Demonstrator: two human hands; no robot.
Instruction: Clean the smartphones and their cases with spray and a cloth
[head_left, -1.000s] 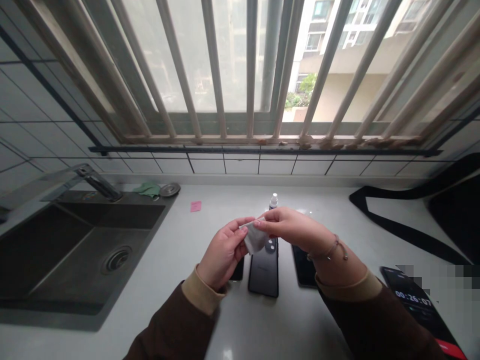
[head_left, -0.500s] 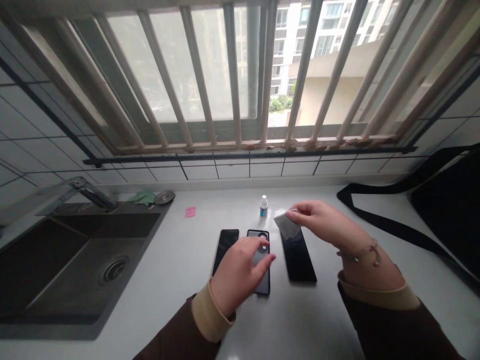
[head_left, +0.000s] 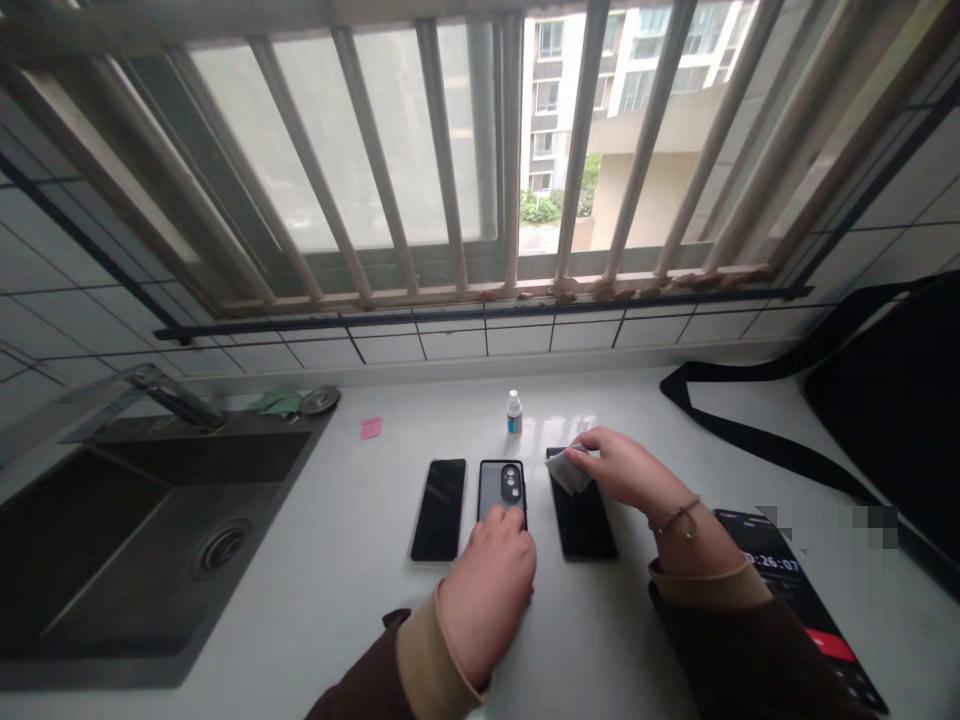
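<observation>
My right hand (head_left: 611, 465) pinches a small white cloth or wipe (head_left: 570, 474) against the upper end of a black-screened phone (head_left: 589, 522) lying on the white countertop. Curled over the lower end of a phone case (head_left: 491, 485) is my left hand (head_left: 499, 570). Its fingers are closed, and whether they grip the case is hidden. The case has a black rim, a greyish see-through back and camera cutouts. Left of it lies another dark phone (head_left: 439, 510). A small white bottle with a blue label (head_left: 514, 413) stands upright behind the case.
On the left is a dark sink (head_left: 247, 500) with a faucet (head_left: 176, 400). A green cloth (head_left: 276, 402), a metal strainer (head_left: 319, 400) and a pink note (head_left: 370, 428) are nearby. At right lie a black strap (head_left: 772, 450) and a device showing a timer (head_left: 787, 590). A barred window is ahead.
My left hand has moved down and curled over the lower end of the phone case, uncovering the left phone. My right hand has lowered the white cloth onto the right phone.
</observation>
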